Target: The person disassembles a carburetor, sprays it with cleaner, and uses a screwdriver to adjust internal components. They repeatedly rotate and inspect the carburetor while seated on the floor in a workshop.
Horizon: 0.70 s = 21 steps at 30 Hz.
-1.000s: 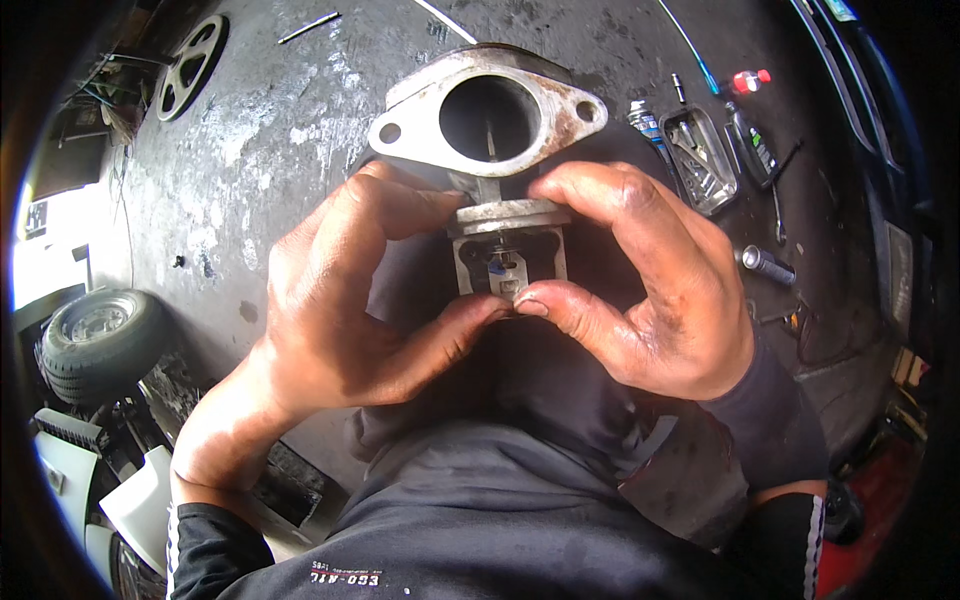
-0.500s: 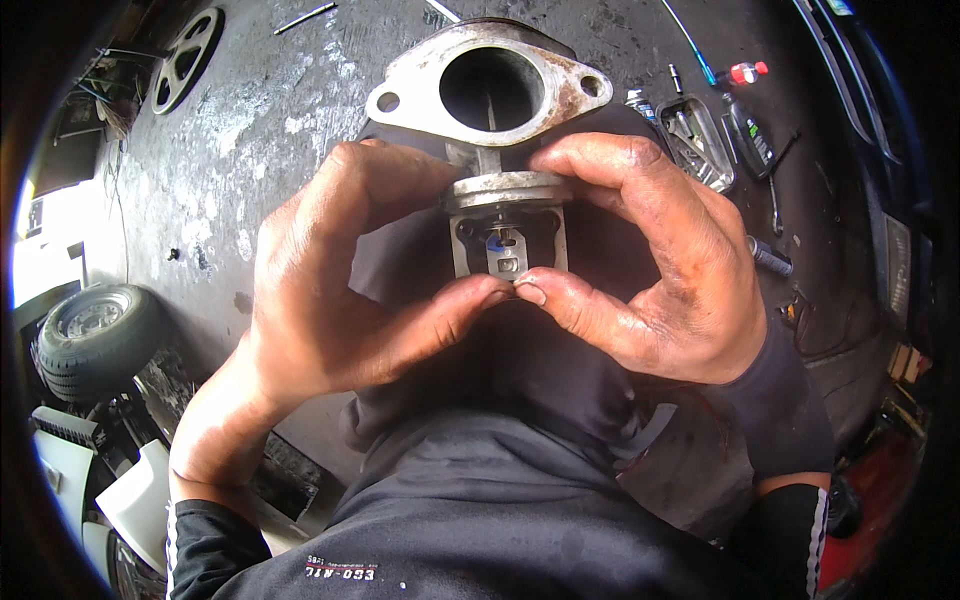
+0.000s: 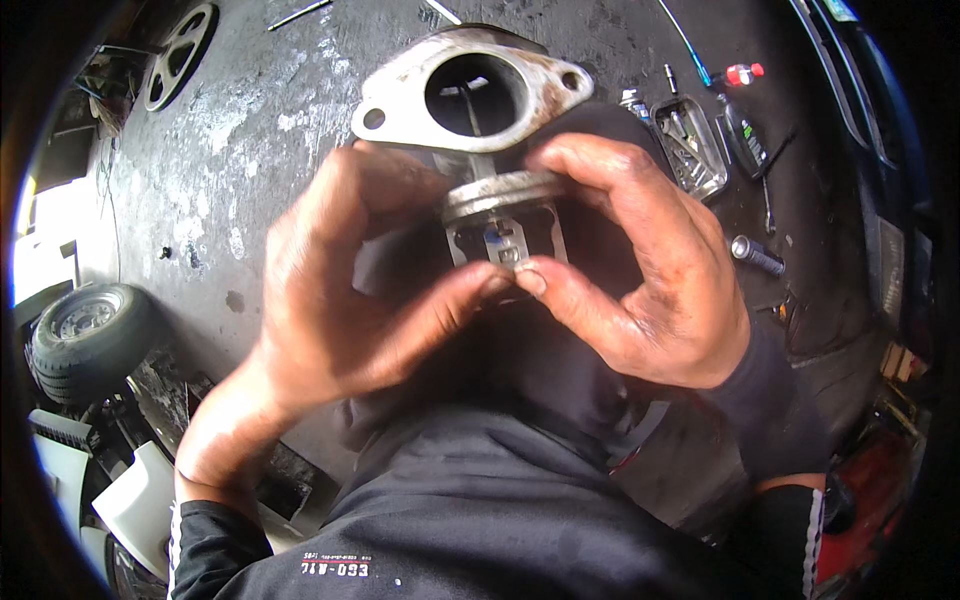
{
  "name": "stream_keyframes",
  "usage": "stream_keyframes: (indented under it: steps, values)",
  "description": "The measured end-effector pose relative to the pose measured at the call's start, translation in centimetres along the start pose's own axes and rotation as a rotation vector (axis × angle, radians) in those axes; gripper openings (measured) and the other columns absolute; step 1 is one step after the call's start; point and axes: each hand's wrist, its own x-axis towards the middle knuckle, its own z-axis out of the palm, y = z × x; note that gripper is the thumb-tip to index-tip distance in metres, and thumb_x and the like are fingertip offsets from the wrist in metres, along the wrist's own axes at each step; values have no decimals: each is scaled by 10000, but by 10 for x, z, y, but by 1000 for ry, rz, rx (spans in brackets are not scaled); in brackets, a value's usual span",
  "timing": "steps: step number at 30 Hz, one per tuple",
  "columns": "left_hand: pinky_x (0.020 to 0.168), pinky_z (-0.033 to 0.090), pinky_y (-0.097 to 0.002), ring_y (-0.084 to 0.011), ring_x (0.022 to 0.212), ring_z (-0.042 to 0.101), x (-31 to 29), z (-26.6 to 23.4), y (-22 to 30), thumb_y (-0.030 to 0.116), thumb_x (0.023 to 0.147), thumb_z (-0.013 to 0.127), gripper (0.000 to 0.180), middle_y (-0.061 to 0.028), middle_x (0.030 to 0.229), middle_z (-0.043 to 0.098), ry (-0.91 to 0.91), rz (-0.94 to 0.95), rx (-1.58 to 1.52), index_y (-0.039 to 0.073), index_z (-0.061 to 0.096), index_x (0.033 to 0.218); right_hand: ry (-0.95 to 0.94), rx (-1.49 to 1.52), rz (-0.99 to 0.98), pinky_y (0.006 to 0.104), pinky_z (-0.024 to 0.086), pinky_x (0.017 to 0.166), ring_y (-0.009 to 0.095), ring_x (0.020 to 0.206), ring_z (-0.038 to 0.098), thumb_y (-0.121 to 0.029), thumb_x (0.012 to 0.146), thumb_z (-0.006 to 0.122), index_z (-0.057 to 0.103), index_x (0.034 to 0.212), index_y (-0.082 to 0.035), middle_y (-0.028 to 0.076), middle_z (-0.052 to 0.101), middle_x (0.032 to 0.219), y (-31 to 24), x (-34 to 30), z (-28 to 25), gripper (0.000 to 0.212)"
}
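A flanged metal valve is held between my two hands above my lap. Its flat end flange has two bolt holes and a wide round bore, with a thin shaft or plate edge visible inside. Below this sit a thick round collar and a bracket with a small slotted metal plate. My left hand curls round the left side, fingers by the collar and thumb at the bracket's lower end. Mirroring it, my right hand grips the right side, its thumb touching the left thumb. The fingertips behind the valve are hidden.
At the right, a metal tray of tools lies on the floor beside a dark bottle, a red-capped bottle and a spray can. A wheel with tyre and white panels are at the left.
The valve has shifted slightly left and tilted, its left flange end now lower than before. Both hands moved with it and keep their grip; a bright patch now shows inside the bore.
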Motion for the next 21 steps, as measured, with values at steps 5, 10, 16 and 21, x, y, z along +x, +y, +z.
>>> stream_keyframes:
  steps: [5, 10, 16, 21]
  values:
    - [1245, 470, -479, -310, 1465, 563, -3, 41, -1, 109, 899, 943, 1025, -220, 1567, 490, 191, 45, -262, -27, 275, 1664, -69, 155, 183, 436, 550, 1190, 311, 1347, 701, 4, 902, 837, 567, 1517, 103, 225, 666, 1426, -17, -2, -9, 679]
    - [1230, 431, -462, -301, 1453, 506, 14, 60, 2, 147, 834, 999, 1128, -232, 1576, 423, 286, 209, -303, -53, 265, 1667, -19, -1, 116, 411, 541, 1115, 290, 1240, 692, -47, 833, 795, 622, 1434, 130, 234, 665, 1318, -43, 6, -34, 650]
    - [1220, 445, -440, -279, 1467, 507, 23, 91, 24, 203, 805, 1060, 1218, -187, 1567, 425, 273, 132, -724, -50, 270, 1696, 52, -201, 173, 376, 580, 945, 259, 1068, 719, -52, 868, 716, 721, 1338, 118, 236, 711, 1163, -81, 5, -57, 499]
    - [1276, 407, -456, -268, 1540, 464, 13, 98, 24, 145, 841, 1039, 1222, -171, 1611, 409, 176, 90, -1033, -8, 211, 1727, 79, -272, 193, 366, 636, 816, 257, 925, 788, 0, 905, 750, 815, 1288, 42, 184, 789, 1085, -90, 7, -54, 391]
